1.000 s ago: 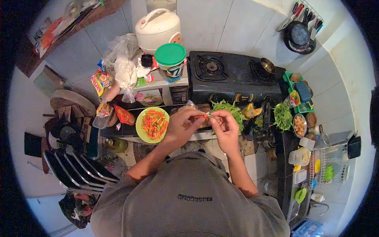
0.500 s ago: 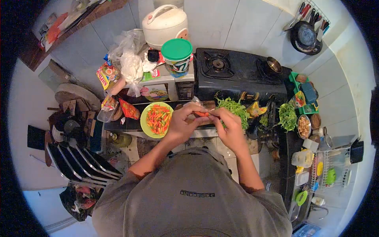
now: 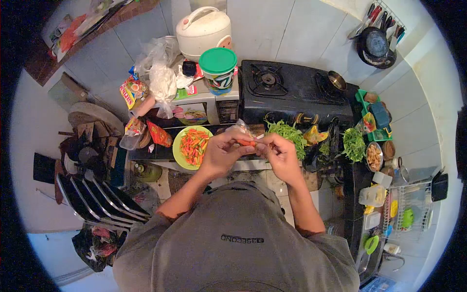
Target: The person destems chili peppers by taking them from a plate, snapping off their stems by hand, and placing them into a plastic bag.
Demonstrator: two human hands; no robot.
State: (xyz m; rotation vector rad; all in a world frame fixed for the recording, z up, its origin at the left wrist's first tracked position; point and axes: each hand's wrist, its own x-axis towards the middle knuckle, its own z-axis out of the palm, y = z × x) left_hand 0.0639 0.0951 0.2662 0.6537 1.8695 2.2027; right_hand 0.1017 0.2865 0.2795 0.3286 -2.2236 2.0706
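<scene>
— Pictured where?
— In a tiled kitchen (image 3: 265, 31), at a dark counter (image 3: 138, 155) before a black stove (image 3: 299, 80), beside a yellow-green bowl (image 3: 176, 156) of chillies (image 3: 194, 147).
— In hand?
— Pinched between fingertips of left hand (image 3: 220, 155) and right hand (image 3: 282, 158), just right of the bowl: one red chilli (image 3: 246, 143).

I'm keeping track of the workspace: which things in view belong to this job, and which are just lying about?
Apparently in the job: left hand, right hand, held red chili, yellow-green dish, chilies in it.

Seemingly just about: rice cooker, green-lidded tub, stove, leafy greens.
</scene>
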